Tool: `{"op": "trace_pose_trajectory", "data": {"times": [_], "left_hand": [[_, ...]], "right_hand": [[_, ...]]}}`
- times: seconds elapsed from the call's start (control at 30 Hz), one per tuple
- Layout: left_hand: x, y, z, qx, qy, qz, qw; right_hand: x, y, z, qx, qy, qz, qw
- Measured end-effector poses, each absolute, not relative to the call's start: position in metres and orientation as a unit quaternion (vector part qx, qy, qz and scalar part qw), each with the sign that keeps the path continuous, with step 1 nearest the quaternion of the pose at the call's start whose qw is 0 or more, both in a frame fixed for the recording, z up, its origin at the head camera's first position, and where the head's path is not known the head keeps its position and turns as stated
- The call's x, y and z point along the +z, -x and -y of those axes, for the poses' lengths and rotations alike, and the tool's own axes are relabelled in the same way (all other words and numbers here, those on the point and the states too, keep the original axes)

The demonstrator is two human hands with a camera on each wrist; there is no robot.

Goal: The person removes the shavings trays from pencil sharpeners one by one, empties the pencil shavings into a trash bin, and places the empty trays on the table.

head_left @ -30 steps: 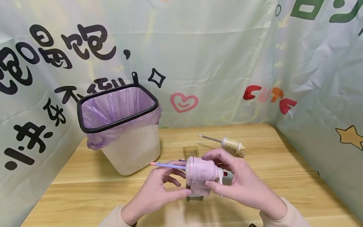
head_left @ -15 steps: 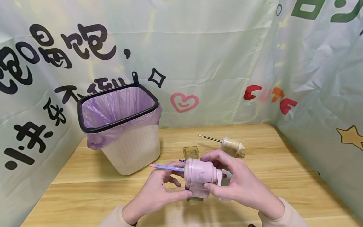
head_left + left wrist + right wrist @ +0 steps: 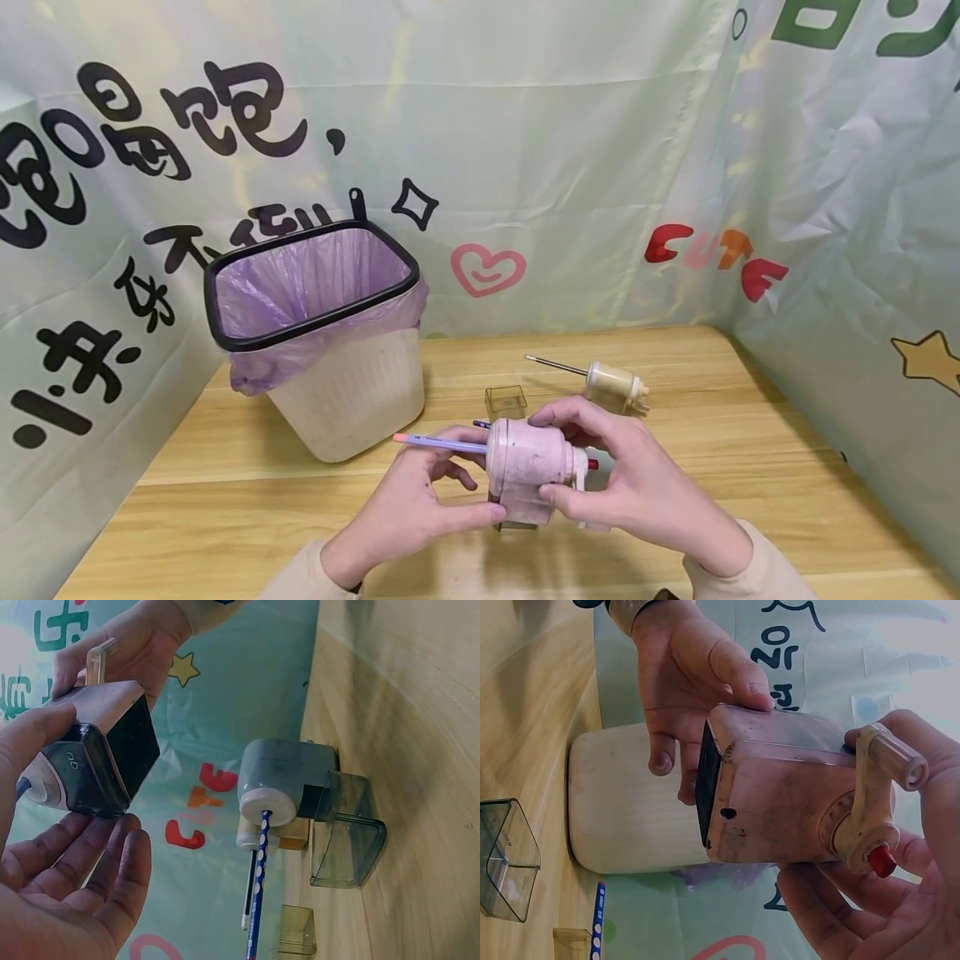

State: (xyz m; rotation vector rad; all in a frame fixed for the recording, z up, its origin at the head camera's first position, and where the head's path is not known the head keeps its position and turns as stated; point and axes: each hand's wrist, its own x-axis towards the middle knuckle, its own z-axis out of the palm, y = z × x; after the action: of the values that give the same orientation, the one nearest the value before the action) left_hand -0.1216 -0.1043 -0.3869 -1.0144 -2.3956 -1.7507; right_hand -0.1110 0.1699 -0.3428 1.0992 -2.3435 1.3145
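Note:
Both hands hold a pink hand-crank pencil sharpener [image 3: 528, 471] above the table, lying sideways, with a lilac pencil [image 3: 442, 443] sticking out to the left. My right hand [image 3: 633, 479] grips its crank end. The right wrist view shows the crank [image 3: 874, 787] and a red tip [image 3: 882, 861] there. My left hand [image 3: 408, 504] has its thumb on the lower edge and fingertips against the opposite side. A dark face [image 3: 135, 746] of the sharpener shows in the left wrist view. Below sits a smoky clear bin [image 3: 517, 526], partly hidden.
A grey-blue sharpener [image 3: 289, 776] with a dotted blue pencil [image 3: 259, 885] stands behind the hands. Farther back lie a cream sharpener [image 3: 611, 382] with a dark pencil and an amber clear bin [image 3: 506, 404]. A bag-lined waste bin [image 3: 352, 383] stands at left; printed cloth surrounds the table.
The pink sharpener and both hands have shifted very slightly left and down. The hold looks the same, and everything else stays in place.

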Motion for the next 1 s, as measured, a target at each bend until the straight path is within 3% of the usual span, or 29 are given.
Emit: {"op": "trace_pose_trajectory", "data": {"times": [0.6,1.0], "left_hand": [[-0.3898,0.1255,0.1063,-0.576,0.359,0.734,0.029],[-0.3886,0.1279,0.1079,-0.568,0.361,0.74,0.011]], "right_hand": [[-0.342,0.1116,-0.1703,0.449,-0.383,0.798,0.127],[-0.3422,0.1118,-0.1704,0.45,-0.389,0.795,0.118]]}}
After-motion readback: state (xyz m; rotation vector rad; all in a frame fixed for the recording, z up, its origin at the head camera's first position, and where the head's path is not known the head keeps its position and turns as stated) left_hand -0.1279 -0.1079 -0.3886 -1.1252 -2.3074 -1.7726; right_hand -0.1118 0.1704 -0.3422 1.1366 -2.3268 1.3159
